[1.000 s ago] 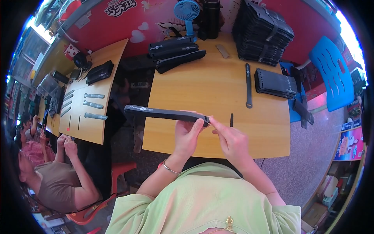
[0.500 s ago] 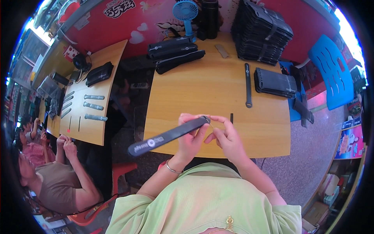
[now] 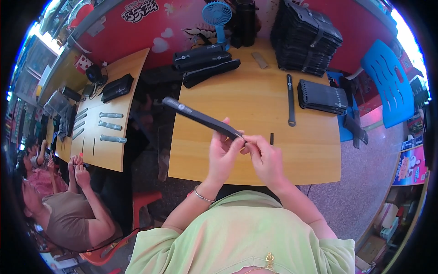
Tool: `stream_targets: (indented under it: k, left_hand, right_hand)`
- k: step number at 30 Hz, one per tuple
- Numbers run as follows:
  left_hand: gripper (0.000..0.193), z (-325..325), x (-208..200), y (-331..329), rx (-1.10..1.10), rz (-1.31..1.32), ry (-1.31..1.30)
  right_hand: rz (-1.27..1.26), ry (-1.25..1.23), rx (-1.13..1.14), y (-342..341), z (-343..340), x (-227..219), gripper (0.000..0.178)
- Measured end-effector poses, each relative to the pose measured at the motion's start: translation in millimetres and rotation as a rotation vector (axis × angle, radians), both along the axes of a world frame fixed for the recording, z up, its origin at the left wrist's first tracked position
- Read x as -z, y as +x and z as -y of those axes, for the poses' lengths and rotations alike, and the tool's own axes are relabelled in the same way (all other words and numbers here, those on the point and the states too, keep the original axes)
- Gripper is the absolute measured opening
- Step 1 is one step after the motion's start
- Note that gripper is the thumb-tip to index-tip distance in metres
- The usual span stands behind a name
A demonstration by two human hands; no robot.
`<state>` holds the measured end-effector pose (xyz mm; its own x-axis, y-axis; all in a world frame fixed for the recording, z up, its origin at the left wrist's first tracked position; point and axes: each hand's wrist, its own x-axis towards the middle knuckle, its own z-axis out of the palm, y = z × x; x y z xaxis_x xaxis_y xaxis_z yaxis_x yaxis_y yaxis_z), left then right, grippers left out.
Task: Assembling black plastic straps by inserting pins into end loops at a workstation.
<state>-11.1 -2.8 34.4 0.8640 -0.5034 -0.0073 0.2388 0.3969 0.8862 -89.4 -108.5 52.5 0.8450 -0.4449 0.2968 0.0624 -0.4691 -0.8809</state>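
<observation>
My left hand (image 3: 223,157) is closed around one end of a long black strap (image 3: 200,118) with pale print. The strap's free end points up and to the left over the table. At the gripped end, my right hand (image 3: 264,162) pinches a thin, gold-coloured piece (image 3: 241,136) against the strap, its fingertips touching those of the left. Too little of that thin piece shows to name it. Beyond the right hand, a short black strip (image 3: 272,139) lies on the wooden table (image 3: 219,171).
Another black strap (image 3: 290,100) lies near the folded black cases (image 3: 322,97) at right. Behind stand a tall strapped stack of cases (image 3: 306,39), more black cases (image 3: 203,58) and a blue fan (image 3: 217,18). A person (image 3: 75,214) works at the left table (image 3: 107,153).
The strap has swung from pointing down-left to pointing up-left, turned by my left hand. My right hand has moved slightly left, closing up to the strap's end.
</observation>
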Motion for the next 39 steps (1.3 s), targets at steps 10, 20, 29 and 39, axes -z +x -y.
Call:
stream_targets:
  k: [10,20,29,39]
  left_hand:
    - [0.066,-17.2,-12.3,10.0,0.284,0.125,0.188]
    - [0.046,-24.6,-22.2,-4.5,0.301,0.116,0.218]
    - [0.04,-43.1,-13.4,-16.4,0.733,-0.114,0.315]
    - [0.01,-23.3,-4.1,13.5,0.209,-0.438,-0.094]
  right_hand:
    - [0.012,-0.143,-0.014,-6.3,13.1,-8.6,0.012]
    - [0.104,-0.543,0.044,-4.9,18.8,-10.9,0.027]
    - [0.138,-0.541,0.209,-0.3,51.3,-28.0,0.024]
    - [-0.273,-0.391,-0.164,-24.5,30.2,-27.5,0.049]
